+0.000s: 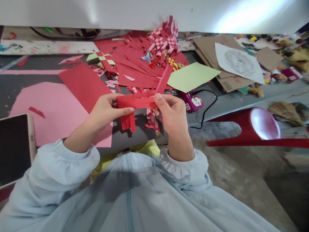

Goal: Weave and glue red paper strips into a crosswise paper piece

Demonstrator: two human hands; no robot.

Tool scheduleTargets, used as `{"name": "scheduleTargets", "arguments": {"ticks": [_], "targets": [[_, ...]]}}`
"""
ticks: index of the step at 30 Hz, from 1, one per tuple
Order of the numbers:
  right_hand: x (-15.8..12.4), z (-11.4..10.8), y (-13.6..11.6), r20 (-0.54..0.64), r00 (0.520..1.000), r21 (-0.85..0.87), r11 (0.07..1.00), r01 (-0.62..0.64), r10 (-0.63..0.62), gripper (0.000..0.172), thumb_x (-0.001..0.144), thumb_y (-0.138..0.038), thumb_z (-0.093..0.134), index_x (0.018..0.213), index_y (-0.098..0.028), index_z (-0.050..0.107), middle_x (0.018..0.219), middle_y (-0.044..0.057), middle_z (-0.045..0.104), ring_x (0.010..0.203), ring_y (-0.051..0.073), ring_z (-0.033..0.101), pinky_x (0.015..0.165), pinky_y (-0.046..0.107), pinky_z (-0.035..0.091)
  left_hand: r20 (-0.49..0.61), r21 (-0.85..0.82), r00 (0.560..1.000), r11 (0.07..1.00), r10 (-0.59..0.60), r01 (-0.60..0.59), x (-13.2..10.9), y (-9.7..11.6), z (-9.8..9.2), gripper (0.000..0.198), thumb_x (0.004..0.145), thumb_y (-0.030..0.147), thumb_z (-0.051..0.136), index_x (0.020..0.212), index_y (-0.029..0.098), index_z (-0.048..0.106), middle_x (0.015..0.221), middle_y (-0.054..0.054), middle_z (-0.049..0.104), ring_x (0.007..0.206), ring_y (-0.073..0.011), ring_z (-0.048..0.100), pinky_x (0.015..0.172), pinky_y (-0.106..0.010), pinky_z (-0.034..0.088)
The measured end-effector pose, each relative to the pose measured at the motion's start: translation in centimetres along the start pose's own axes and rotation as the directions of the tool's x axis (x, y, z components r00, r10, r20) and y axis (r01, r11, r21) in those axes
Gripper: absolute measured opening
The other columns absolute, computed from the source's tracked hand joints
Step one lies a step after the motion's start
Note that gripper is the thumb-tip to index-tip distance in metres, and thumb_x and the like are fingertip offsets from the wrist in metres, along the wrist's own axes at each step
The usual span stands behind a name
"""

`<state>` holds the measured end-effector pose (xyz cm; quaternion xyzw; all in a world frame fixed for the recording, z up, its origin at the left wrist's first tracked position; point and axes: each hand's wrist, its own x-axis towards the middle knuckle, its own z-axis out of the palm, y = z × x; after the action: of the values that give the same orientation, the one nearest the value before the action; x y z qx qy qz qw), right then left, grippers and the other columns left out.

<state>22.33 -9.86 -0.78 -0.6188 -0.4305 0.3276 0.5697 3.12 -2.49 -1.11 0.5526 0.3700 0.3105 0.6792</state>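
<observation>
Several red paper strips (138, 102) are stretched between my two hands above the desk. My left hand (109, 108) pinches their left end, with the thumb lying across the front. From that end, short strip tails (127, 121) hang downward. The right end is pinched between the thumb and fingers of my right hand (172, 111), and one strip (164, 79) sticks up from there. Behind my hands lies a heap of red paper sheets (135, 69), with red-and-pink checkered woven paper (160, 40) on its far side.
Left are a pink sheet (53, 109), a red sheet (83, 85) and a tablet (15, 145). A pale green sheet (193, 76), brown cardboard (210, 48), a purple box (193, 101) with a black cable (209, 111), and a red stool (243, 127) are to the right.
</observation>
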Motion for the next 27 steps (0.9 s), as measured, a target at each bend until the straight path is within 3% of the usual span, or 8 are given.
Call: {"name": "scheduleTargets", "arguments": {"ticks": [5, 9, 14, 18, 23, 27], "targets": [[-0.4, 0.7, 0.6, 0.098, 0.989, 0.155, 0.980, -0.128, 0.113, 0.057, 0.065, -0.077, 0.075, 0.066, -0.021, 0.068, 0.063, 0.000, 0.067, 0.047, 0.007, 0.046, 0.044, 0.024, 0.038, -0.071, -0.066, 0.997, 0.997, 0.042, -0.046, 0.1, 0.0, 0.3, 0.041, 0.055, 0.034, 0.096, 0.086, 0.016, 0.077, 0.089, -0.004, 0.079, 0.080, -0.0192, 0.073, 0.075, -0.029, 0.061], [-0.8, 2.1, 0.8, 0.144, 0.971, 0.249, 0.942, -0.223, 0.192, 0.048, 0.058, -0.063, 0.088, 0.064, -0.019, 0.069, 0.061, -0.001, 0.068, 0.047, 0.005, 0.044, 0.043, 0.022, 0.034, -0.064, -0.070, 0.996, 0.995, 0.067, -0.072, 0.2, 0.0, 0.5, 0.040, 0.054, 0.034, 0.097, 0.082, 0.016, 0.076, 0.084, -0.003, 0.078, 0.076, -0.0177, 0.071, 0.072, -0.028, 0.060], [-0.7, 2.7, 0.8, 0.058, 0.984, 0.308, 0.934, -0.180, 0.170, 0.040, 0.059, -0.054, 0.089, 0.063, -0.019, 0.070, 0.056, -0.003, 0.063, 0.045, 0.005, 0.041, 0.043, 0.022, 0.032, -0.026, -0.046, 0.997, 0.996, 0.071, -0.072, 0.2, -0.1, 0.4, 0.039, 0.054, 0.039, 0.097, 0.078, 0.017, 0.076, 0.081, -0.004, 0.078, 0.076, -0.0206, 0.073, 0.070, -0.029, 0.060], [-0.4, 2.5, 0.9, 0.048, 0.985, 0.273, 0.947, -0.172, 0.165, 0.038, 0.061, -0.052, 0.089, 0.062, -0.019, 0.070, 0.052, -0.004, 0.059, 0.044, 0.004, 0.038, 0.042, 0.022, 0.028, -0.004, -0.082, 0.998, 0.995, 0.058, -0.058, 0.1, -0.3, 0.3, 0.033, 0.063, 0.041, 0.094, 0.079, 0.017, 0.079, 0.079, -0.004, 0.078, 0.070, -0.0168, 0.072, 0.067, -0.026, 0.059], [-0.4, 2.7, 0.8, -0.002, 0.985, 0.315, 0.935, -0.162, 0.171, 0.046, 0.059, -0.060, 0.088, 0.058, -0.019, 0.066, 0.055, -0.003, 0.063, 0.045, 0.005, 0.043, 0.043, 0.022, 0.034, 0.005, -0.165, 0.999, 0.986, 0.033, -0.032, 0.1, -0.4, 0.2, 0.026, 0.068, 0.038, 0.092, 0.081, 0.018, 0.082, 0.081, -0.004, 0.080, 0.069, -0.0152, 0.073, 0.068, -0.025, 0.061], [-0.6, 3.1, 0.8, 0.076, 0.984, 0.308, 0.934, -0.179, 0.164, 0.048, 0.057, -0.064, 0.087, 0.065, -0.021, 0.069, 0.063, -0.002, 0.067, 0.051, 0.008, 0.049, 0.048, 0.025, 0.041, 0.025, -0.206, 0.999, 0.978, 0.020, -0.014, 0.1, -0.3, 0.3, 0.027, 0.066, 0.038, 0.093, 0.080, 0.018, 0.082, 0.080, -0.004, 0.080, 0.070, -0.0162, 0.074, 0.069, -0.026, 0.062]]}}
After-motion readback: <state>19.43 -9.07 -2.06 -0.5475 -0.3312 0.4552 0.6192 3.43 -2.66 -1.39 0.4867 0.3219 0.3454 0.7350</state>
